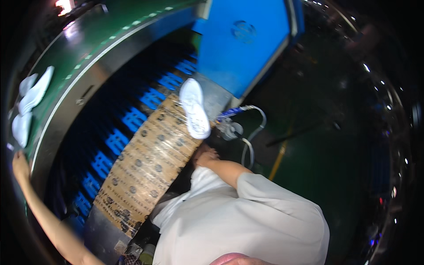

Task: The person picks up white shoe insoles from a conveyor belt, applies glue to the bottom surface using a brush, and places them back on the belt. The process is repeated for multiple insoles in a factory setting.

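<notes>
A white shoe sole [194, 110] lies at the far right corner of a cardboard sheet [141, 163] printed with dark marks. Just below that sole, close to my body, is my right hand [205, 156]. Its fingers are partly visible and partly in shadow, and I see nothing in them. My left arm stretches far out to the left, and my left hand [20, 167] is at the near edge of a green belt [53, 95]. Several white soles [35, 95] lie on the belt beyond that hand. Its small, blurred fingers do not show a clear grip.
Blue slotted supports [117, 141] run in a row between the cardboard and the belt's metal side rail [73, 101]. A blue machine housing [243, 42] stands at the far end. Beside it a pale hose [263, 126] loops down from a fitting. Dark green floor [318, 154] lies to the right.
</notes>
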A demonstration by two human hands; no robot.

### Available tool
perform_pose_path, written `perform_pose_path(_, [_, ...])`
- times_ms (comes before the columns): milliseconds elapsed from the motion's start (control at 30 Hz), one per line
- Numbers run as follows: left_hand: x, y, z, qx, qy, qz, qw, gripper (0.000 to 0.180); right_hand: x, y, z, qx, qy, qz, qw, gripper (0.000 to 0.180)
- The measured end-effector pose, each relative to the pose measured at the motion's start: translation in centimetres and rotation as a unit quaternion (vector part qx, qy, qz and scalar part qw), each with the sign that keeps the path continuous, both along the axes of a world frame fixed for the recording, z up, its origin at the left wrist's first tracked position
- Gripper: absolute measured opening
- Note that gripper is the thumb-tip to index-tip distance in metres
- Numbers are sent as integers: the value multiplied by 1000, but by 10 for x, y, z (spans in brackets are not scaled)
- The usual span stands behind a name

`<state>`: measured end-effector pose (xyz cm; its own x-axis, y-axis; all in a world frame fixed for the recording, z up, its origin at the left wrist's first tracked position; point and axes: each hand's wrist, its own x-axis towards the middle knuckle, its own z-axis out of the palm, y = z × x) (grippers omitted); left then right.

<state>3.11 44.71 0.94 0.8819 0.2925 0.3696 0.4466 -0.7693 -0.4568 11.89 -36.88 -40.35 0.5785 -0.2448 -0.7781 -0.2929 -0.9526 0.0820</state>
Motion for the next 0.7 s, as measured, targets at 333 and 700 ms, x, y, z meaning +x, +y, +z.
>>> perform_pose_path(333, [4, -187, 47, -181, -226, 192, 938, 46, 12, -17, -75, -44, -46, 5, 998, 133])
perform_pose_path(700, [1, -222, 58, -217, -245, 195, 924, 46, 12, -20, -68, -50, -66, 46, 995, 138])
